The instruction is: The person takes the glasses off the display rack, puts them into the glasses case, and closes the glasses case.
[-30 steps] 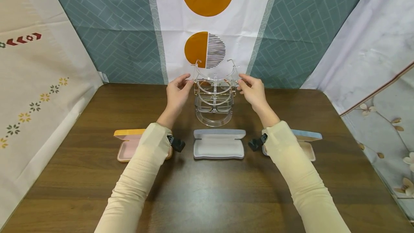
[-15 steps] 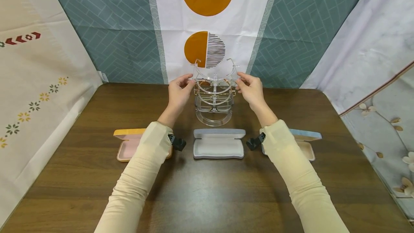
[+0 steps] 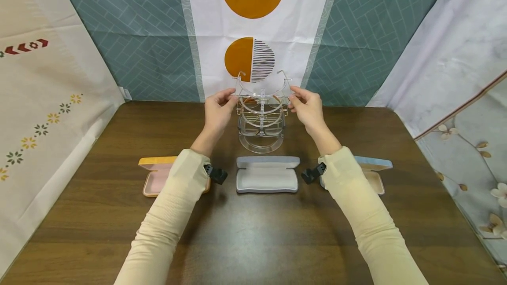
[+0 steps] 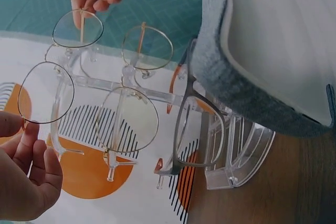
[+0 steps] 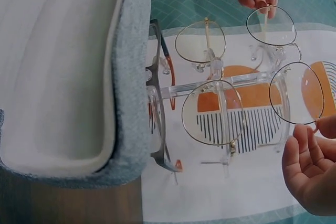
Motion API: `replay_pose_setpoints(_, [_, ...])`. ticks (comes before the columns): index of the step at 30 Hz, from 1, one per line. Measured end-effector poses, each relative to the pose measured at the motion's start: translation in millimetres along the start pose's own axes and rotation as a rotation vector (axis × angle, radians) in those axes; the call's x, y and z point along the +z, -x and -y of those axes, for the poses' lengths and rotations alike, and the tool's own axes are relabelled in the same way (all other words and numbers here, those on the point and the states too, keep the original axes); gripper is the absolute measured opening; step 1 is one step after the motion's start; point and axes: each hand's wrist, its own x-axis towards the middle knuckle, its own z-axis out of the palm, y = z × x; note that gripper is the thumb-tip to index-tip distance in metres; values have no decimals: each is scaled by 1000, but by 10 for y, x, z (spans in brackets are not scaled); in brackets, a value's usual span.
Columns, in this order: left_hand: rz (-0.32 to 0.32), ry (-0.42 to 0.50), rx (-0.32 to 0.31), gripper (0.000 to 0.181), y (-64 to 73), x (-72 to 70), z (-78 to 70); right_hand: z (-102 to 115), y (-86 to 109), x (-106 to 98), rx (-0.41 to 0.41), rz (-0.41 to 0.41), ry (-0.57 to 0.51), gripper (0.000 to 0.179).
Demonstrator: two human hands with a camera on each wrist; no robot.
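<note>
My left hand (image 3: 218,110) and right hand (image 3: 308,108) pinch the two sides of thin, dark-rimmed round eyeglasses (image 4: 46,93). These sit at the upper level of a clear display stand (image 3: 260,147), and in the wrist views they still lie close to its top support. Below them on the stand are gold-rimmed round eyeglasses (image 4: 127,121). Lower again hangs a pair with thick grey frames (image 5: 155,77). In the right wrist view, my right hand's fingers (image 5: 302,153) are by one hinge, with my left hand at the opposite side.
An open grey eyeglass case (image 3: 267,180) stands before the stand. To its left is an open orange case (image 3: 154,184), to its right an open blue case (image 3: 376,181); my forearms partly cover both. Fabric hangs behind the brown table (image 3: 245,241).
My right hand has shifted slightly left, closer in to the dark-rimmed eyeglasses. My left hand has barely moved; the eyeglasses, stand and cases look unchanged.
</note>
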Motion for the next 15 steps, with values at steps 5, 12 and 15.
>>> replay_pose_setpoints(5, [-3,8,7,24,30,-5,-28,40,49,-13,-8,-11,-18,34])
replay_pose_setpoints(12, [-5,19,25,23,81,-28,-42,80,129,-30,-9,-10,-45,35])
replay_pose_setpoints(15, [-3,17,27,23,110,-39,-52,90,173,-51,-26,3,-57,35])
